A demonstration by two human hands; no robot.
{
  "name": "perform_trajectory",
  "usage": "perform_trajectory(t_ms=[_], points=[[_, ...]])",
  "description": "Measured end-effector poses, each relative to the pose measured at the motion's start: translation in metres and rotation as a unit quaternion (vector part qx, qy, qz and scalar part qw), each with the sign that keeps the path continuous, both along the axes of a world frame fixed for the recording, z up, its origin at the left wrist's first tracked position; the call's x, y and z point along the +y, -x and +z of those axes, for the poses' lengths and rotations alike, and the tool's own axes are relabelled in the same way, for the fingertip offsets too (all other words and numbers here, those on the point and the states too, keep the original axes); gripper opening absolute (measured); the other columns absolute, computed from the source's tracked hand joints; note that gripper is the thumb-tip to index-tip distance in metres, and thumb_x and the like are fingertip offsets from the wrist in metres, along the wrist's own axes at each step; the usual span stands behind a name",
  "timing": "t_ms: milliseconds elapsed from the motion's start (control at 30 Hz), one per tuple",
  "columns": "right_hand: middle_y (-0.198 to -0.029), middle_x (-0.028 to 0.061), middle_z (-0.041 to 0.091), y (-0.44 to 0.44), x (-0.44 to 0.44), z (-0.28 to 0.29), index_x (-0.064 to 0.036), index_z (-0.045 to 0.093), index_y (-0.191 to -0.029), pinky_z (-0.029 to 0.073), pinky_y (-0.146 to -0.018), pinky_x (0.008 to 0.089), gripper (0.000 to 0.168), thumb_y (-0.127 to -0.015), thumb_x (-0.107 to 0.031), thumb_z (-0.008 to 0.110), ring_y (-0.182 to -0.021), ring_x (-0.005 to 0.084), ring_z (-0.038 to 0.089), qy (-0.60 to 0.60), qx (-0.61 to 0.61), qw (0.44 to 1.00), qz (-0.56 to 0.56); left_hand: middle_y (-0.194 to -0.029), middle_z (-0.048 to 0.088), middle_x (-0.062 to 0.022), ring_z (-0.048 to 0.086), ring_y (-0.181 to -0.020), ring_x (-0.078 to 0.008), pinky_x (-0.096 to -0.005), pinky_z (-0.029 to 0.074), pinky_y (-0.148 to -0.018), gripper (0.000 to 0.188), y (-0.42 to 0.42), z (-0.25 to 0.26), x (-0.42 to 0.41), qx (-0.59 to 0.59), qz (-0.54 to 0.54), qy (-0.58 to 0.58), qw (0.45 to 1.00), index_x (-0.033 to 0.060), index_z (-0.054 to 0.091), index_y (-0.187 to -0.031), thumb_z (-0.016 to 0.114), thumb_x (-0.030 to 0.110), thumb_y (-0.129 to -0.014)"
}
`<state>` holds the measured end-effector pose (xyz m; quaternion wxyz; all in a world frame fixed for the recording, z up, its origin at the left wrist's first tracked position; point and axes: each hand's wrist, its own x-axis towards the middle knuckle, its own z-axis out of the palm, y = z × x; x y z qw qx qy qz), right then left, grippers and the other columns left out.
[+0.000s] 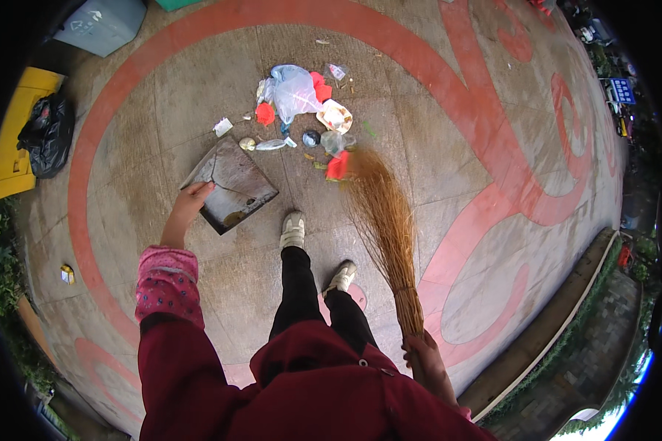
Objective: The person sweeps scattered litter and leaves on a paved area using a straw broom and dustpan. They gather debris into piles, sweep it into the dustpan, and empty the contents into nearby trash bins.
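My left hand [186, 206] grips the wire handle of a scuffed metal dustpan [245, 171], which is at or just above the concrete. In my right hand [431, 358] is the bound end of a twig broom [383, 226]; its brush reaches forward to a red scrap [337, 165], partly blurred there. Beyond the two tools lies a litter pile: a pale translucent plastic bag [295, 91], a soiled food tray [335, 117], a crumpled red piece [265, 114], a dark round item [311, 138] and a clear plastic piece [334, 142]. A flattened clear wrapper [271, 144] lies near the dustpan.
At the left a black garbage bag [47, 135] rests against a yellow bin [11, 143]. A grey bin [102, 25] stands at the far left. A low curb [551, 314] bounds the paving at right. A small yellow-and-white packet [67, 274] lies at left.
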<state>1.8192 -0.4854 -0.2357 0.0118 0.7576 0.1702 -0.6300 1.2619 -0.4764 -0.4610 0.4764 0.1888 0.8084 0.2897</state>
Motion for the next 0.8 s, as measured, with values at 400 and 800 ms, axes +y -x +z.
perform_trajectory(t_ms=[400,800], points=[[-0.071,0.0051,0.055,0.037,0.091,0.053,-0.002,0.020,-0.136,0.045,-0.048,0.0258,0.073,-0.074,-0.008,0.059,-0.056,0.0117,0.052,-0.179,-0.162,0.944,0.226,-0.099,0.062,-0.0124,0.058,-0.090,-0.0302,-0.0368,0.045,-0.077,0.038,0.027,-0.016,0.064,0.238,-0.133,0.009,0.962,0.0201,0.059,-0.107,0.046,0.048,-0.085],[-0.097,0.0255,0.058,-0.008,0.182,0.035,-0.010,0.023,-0.135,0.049,-0.073,0.0420,0.076,-0.072,-0.019,0.064,-0.092,0.0392,0.058,-0.124,-0.164,0.870,0.448,-0.101,0.056,-0.0173,0.055,-0.093,-0.0357,-0.0420,0.044,-0.079,0.032,0.014,0.017,0.062,0.330,-0.120,0.164,0.922,0.0230,0.056,-0.111,0.056,0.034,-0.081]])
